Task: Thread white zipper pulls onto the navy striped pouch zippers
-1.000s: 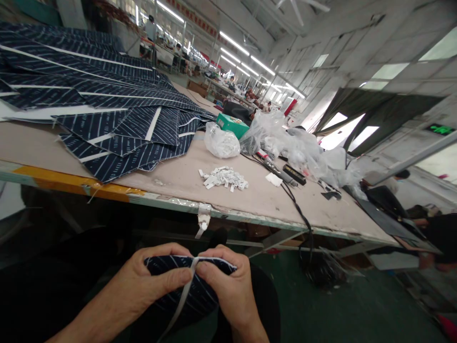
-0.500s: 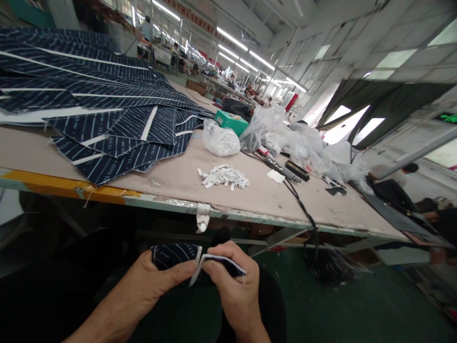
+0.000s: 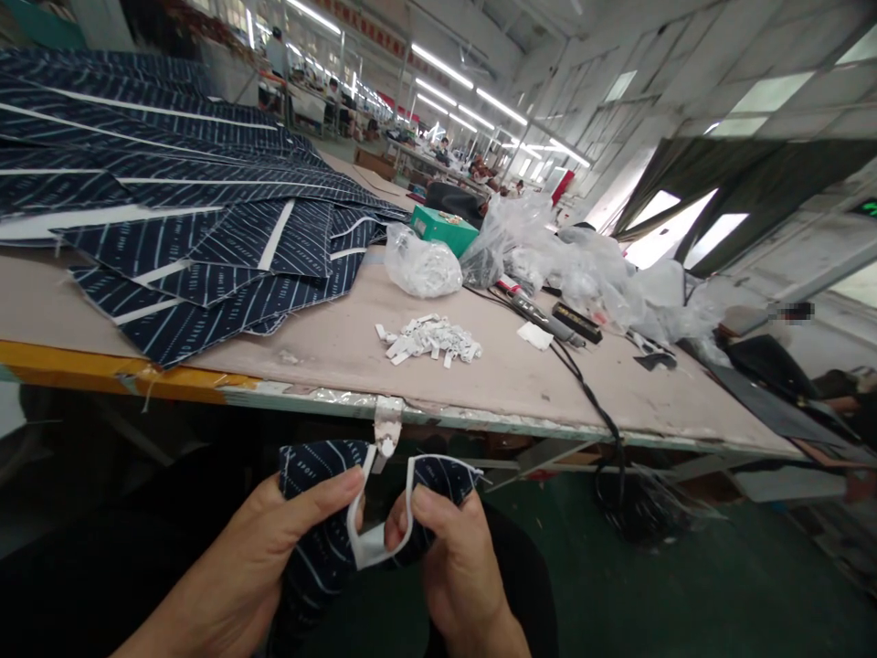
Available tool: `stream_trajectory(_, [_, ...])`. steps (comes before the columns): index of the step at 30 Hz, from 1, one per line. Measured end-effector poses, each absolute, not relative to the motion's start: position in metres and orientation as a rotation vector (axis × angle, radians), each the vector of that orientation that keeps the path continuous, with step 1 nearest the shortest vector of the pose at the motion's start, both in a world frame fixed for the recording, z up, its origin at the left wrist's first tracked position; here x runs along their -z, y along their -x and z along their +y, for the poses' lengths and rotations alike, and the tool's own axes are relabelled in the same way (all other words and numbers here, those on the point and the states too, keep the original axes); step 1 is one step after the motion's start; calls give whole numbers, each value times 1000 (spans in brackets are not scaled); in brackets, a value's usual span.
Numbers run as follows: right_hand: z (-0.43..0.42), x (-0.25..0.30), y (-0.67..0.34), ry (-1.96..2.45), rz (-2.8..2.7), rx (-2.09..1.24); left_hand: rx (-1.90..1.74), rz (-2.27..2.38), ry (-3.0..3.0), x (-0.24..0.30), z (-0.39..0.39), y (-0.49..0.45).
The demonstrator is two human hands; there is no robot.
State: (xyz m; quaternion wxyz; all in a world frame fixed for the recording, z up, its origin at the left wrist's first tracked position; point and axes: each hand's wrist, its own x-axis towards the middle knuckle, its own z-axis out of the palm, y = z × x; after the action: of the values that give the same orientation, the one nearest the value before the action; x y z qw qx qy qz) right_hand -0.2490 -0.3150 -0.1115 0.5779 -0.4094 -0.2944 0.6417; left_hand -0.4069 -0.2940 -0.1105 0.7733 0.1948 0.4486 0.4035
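We are noting the left hand [image 3: 267, 530] pinching one side of a navy striped fabric piece [image 3: 316, 553] and the right hand [image 3: 460, 553] pinching the other, its white-edged gap showing between them. We are finding this piece below the near edge of the table [image 3: 332, 361], where small white strips [image 3: 431, 339] are lying right of stacked navy striped panels [image 3: 212, 251].

The cloth [image 3: 330, 544] looks matt, the bags [image 3: 521, 239] glossy, probably thin plastic.
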Motion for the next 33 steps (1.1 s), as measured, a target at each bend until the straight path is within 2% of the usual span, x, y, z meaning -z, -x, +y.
stream_trajectory(7, [-308, 111, 256, 1091, -677, -1516, -872, 930, -507, 110, -289, 409])
stream_trajectory(15, [-296, 103, 259, 1118, -548, -1571, -881, 1004, -641, 110, -284, 411])
stream_trajectory(33, [-293, 102, 260, 1068, -548, -1598, -838, 864, -770, 99, -277, 407])
